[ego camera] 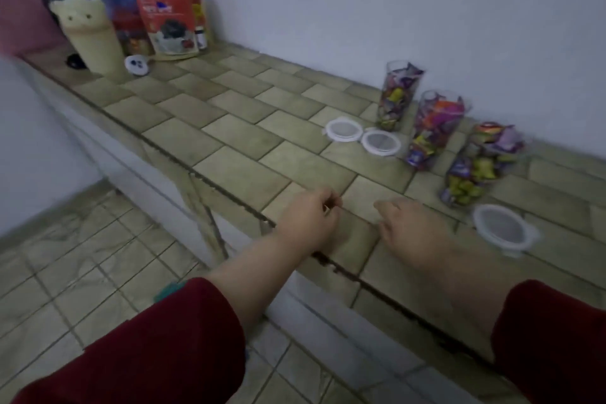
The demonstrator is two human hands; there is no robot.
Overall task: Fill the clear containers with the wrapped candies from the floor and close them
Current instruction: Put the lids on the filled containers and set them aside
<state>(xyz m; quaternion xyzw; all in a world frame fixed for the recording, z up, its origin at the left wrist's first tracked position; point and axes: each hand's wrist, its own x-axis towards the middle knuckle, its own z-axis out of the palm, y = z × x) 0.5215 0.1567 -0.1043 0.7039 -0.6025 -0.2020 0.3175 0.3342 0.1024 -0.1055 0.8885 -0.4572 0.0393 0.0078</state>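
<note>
Two hands hover over the front edge of the table (pixel 249 141), about midway along it. The left hand (pixel 311 220) has its fingers curled in toward the thumb; blur hides whether it pinches anything. The right hand (pixel 406 233) is spread loosely, fingers pointing toward the back edge, holding nothing.

Finding: the nearest lid (pixel 503 228) lies flat on the table, just to the right of the right hand and near the front edge. Beyond it, toward the back edge, stands the nearest container (pixel 482 167), upright, uncapped and packed with wrapped candies (pixel 472 187) heaped above its rim. The right hand is plainly the nearer to both.

Further along the back edge stand the middle container (pixel 436 131) and the far container (pixel 398 95), both upright, full and uncapped. The second lid (pixel 382 141) and third lid (pixel 344 129) lie side by side, touching or nearly so, just in front of them.

Assessment: filling appears complete and closing is outstanding. The row runs from the hands' right toward the far back, so the reach goes rightward first, lid onto a vertical mouth; protruding wrappers may obstruct seating.
</note>
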